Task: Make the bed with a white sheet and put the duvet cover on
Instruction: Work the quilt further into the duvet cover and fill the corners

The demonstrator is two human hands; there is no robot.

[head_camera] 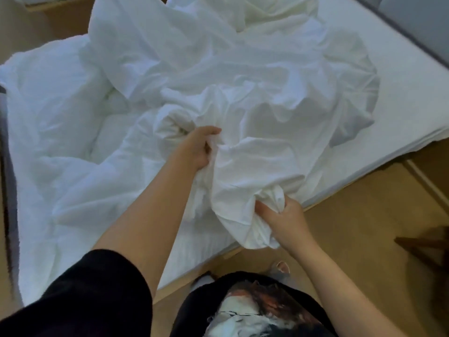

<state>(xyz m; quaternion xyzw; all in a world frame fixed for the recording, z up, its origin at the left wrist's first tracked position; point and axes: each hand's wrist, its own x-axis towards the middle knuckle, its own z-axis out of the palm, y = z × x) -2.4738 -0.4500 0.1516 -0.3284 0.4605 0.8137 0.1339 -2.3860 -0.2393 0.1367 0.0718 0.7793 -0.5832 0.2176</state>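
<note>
Duvet cover (252,152) work looks to be the step in hand: its near end hangs bunched over the edge of the mattress (408,88) at lower centre, where the right hand (281,215) has its fingers curled tight round a wad of the cloth. A little farther in, the left hand (200,148), its arm stretched out from a black sleeve (92,295), grips another fold with its fingers closed on it. Whether either grip is on the opening or a corner I cannot tell. The next move probably calls for finding the open edge and spreading it. Beyond, the cover sprawls crumpled across mid-frame. The puffy duvet (56,147) lies at left, and the mattress, seemingly already sheeted, shows smooth at upper right.
</note>
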